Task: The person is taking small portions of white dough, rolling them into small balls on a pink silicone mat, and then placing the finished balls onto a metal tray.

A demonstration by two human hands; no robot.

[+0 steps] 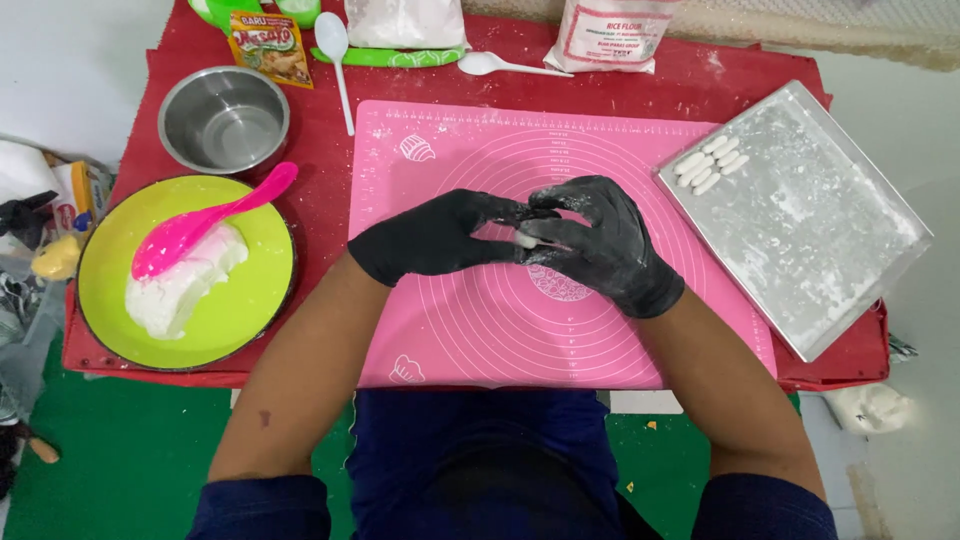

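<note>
Over the middle of the pink silicone mat [620, 340], both black-gloved hands meet, and a small piece of white dough [526, 239] sits pinched between their fingertips, held just above the mat rather than resting on it. The left hand [435, 238] reaches in from the left with its fingers stretched rightward and closed lightly on the dough's left end. The right hand [600, 245] curls around from the right, its fingers bent and closed on the other end. Neither hand is nearer; the piece lies exactly where the two sets of fingertips touch, and what shows of it looks short, with its long axis running roughly left to right, though most of it is hidden by the gloves.

To the far right, well apart from the hands, a floured metal tray [830, 250] lies angled on the red tabletop [320, 150], with a small cluster of shaped dough pieces [710, 165] at its far-left corner. On the left, a green plate [240, 300] holds a mass of white dough [185, 285] with a pink spatula [210, 220] laid across it, and an empty steel bowl [225, 120] stands just beyond.
</note>
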